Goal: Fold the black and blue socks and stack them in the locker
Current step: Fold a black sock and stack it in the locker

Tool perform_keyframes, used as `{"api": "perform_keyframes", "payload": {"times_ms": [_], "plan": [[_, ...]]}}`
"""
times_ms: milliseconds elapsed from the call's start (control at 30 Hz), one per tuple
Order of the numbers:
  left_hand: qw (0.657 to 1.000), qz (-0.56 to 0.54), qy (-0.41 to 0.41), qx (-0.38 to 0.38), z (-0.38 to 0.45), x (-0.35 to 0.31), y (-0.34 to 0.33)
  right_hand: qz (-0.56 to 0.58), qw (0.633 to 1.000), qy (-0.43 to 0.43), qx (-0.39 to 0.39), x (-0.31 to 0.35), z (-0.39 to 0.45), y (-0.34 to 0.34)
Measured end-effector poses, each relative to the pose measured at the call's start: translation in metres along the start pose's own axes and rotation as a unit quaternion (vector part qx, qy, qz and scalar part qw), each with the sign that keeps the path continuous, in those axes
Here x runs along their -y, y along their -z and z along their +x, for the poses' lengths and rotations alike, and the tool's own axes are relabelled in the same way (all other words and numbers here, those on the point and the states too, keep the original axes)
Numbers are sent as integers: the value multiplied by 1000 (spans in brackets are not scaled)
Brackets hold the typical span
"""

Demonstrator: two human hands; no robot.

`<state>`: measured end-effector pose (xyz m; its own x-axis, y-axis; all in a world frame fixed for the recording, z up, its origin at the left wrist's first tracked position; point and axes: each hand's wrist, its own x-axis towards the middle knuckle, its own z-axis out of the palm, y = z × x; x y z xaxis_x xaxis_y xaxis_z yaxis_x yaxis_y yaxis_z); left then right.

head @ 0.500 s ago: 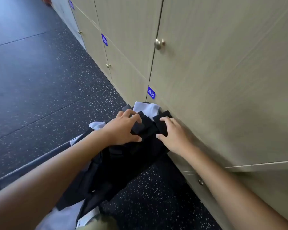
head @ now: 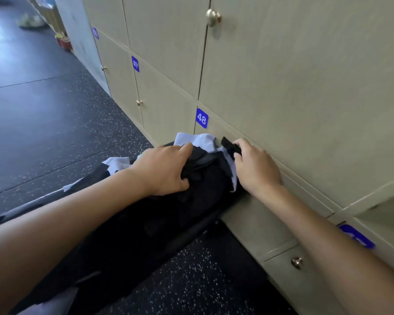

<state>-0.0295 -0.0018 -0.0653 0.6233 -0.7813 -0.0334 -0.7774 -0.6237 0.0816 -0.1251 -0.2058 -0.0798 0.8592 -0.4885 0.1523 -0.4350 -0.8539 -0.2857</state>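
A heap of black socks and light blue socks lies on the floor against the beige lockers. My left hand lies on top of the heap, with fingers and thumb curled into a bunch of black fabric. To its right, my right hand pinches the end of one black sock between thumb and fingers, close to the locker front. More light blue fabric pokes out at the heap's left side.
The locker wall carries blue number tags, 48 and 49. An open compartment shows at the right edge, above a low door with a brass knob. Dark speckled floor stretches to the left.
My right hand has slid up and right along the locker front and now pinches a black sock end. More light blue fabric shows between my hands. My left hand stays on the heap.
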Motion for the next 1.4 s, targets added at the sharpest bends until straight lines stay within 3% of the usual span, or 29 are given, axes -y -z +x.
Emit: {"api": "perform_keyframes", "payload": {"times_ms": [200,300,500,667,800,900,967,1067,1167,1267,1400], "plan": [[996,-18,44,-71,-1,-1,25,66,992,-18,-107,-2,-49,44],[991,-22,62,-117,-14,-10,50,85,990,-16,-114,-4,-94,66],[978,-78,25,-191,-68,-62,89,210,957,-44,-196,-20,-165,111],[962,-197,-8,-189,-111,-119,91,243,936,-47,-251,-53,-213,145],[942,-284,-10,-179,-129,-158,85,142,938,-63,-309,-93,-234,169],[924,-347,-2,-162,-128,-174,71,-76,927,-45,-365,-133,-231,180],[916,-375,4,-141,-122,-179,57,-191,921,-35,-337,-161,-222,175],[909,-403,9,-110,-110,-184,33,-240,933,-65,-260,-189,-209,153],[906,-415,24,-81,-104,-187,20,-235,951,-64,-189,-198,-209,135],[911,-407,24,-57,-107,-190,17,-152,975,-115,-112,-198,-216,130],[911,-408,9,-62,-122,-192,20,-112,985,-97,-88,-207,-232,124]]}}
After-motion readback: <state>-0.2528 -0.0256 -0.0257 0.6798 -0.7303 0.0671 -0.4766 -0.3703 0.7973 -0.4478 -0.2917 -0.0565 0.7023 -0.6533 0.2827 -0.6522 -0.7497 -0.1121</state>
